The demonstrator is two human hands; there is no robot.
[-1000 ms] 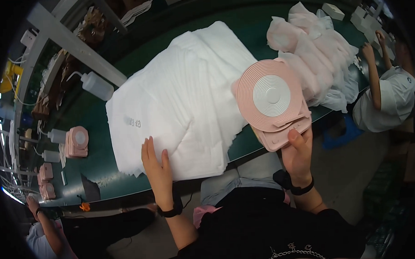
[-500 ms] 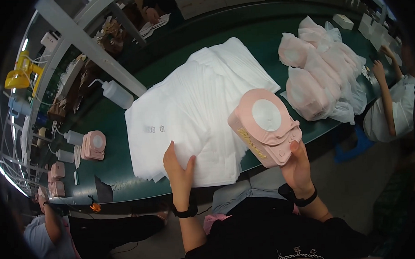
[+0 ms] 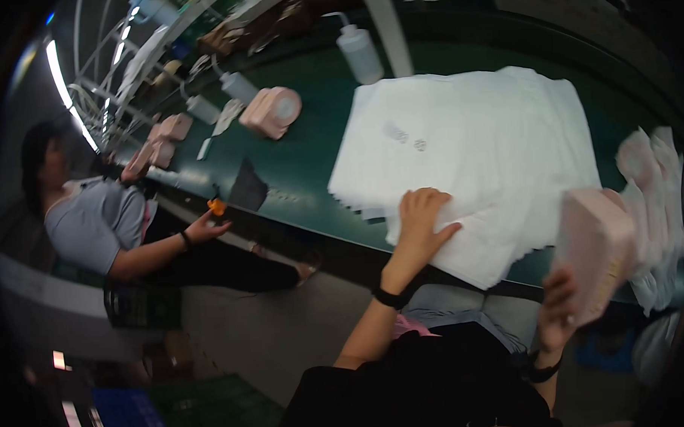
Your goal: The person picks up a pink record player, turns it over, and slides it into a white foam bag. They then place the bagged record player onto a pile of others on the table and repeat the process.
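A pink boxy device, blurred, is gripped in my right hand, its fingers bent and slightly parted against the broad face; the thumb is hidden from view. The device is at the near right corner of the white sheet stack, its lower end at my fingers and the rest reaching past them. Its long axis runs away from me, nearly upright in view, with the broad face turned toward the stack and a narrow side bearing yellowish marks turned to the right.

My left hand lies on the stack's near edge, fingers extended, thumb spread wide, grasping nothing. Right of the stack sit pink pieces in translucent wrapping; behind its far left corner, a squeeze bottle. Left of it on the green bench rests another pink device, and farther left, a co-worker.
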